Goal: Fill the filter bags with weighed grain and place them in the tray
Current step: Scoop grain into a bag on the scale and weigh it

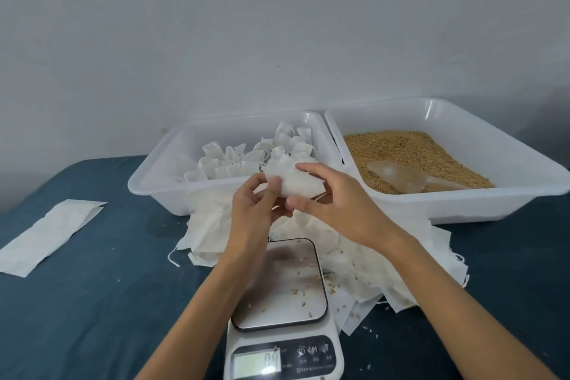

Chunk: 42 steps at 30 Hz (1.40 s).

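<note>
Now both hands, left (251, 205) and right (334, 200), pinch one filter bag (293, 183) above the scale (282, 287), near the tray (148, 182) of filled bags.

The scale (283, 315) is running off the bottom edge, and its display (257, 362) is reading too blurred to make out. The forearms are hiding part of the platform and of the heap of empty bags (364, 259). The left hand (251, 210) and right hand (336, 203) are covering much of the filter bag (293, 183), so its mouth is not showing. The grain tray (462, 203) is being clipped at the right edge.
</note>
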Available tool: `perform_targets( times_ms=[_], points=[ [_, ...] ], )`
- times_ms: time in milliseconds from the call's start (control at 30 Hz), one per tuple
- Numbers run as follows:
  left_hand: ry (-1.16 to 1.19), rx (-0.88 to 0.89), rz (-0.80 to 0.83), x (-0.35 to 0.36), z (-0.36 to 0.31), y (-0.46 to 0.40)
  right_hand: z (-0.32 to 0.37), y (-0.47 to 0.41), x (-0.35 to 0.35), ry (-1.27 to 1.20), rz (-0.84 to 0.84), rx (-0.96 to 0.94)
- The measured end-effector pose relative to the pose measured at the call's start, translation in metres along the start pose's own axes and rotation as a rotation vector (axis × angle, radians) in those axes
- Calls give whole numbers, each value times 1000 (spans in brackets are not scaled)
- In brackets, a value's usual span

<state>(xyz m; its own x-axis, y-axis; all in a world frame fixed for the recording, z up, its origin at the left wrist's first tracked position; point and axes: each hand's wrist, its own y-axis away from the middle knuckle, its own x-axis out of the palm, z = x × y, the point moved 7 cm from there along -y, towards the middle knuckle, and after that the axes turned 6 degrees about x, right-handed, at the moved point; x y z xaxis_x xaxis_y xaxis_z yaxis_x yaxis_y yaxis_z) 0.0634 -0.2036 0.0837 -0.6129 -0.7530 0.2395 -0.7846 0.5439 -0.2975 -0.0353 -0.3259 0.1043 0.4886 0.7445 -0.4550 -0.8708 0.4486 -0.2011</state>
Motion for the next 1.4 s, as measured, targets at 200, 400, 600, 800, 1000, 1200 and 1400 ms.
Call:
perform_targets(
  times_ms=[200, 400, 600, 800, 1000, 1200, 1400],
  points=[
    [-20, -27, -45, -5, 3, 4, 1, -1, 2, -202, -68, -46],
    [-10, -32, 2, -1, 5, 6, -3, -4, -10, -343, -119, -25],
    [63, -90, -26, -11, 3, 0, -7, -6, -1, -247, 30, -18],
    [-30, 10, -28, -14, -4, -1, -7, -5, -2, -108, -42, -16],
    [-272, 298, -72, -13, -21, 3, 7, 8, -12, -169, -363, -138],
    [-418, 416, 72, 6, -22, 12, -3, 1, 4, -479, -147, 48],
    [-382, 344, 119, 10, -16, 14, 0, 2, -4, -424, -220, -30]
  ],
)
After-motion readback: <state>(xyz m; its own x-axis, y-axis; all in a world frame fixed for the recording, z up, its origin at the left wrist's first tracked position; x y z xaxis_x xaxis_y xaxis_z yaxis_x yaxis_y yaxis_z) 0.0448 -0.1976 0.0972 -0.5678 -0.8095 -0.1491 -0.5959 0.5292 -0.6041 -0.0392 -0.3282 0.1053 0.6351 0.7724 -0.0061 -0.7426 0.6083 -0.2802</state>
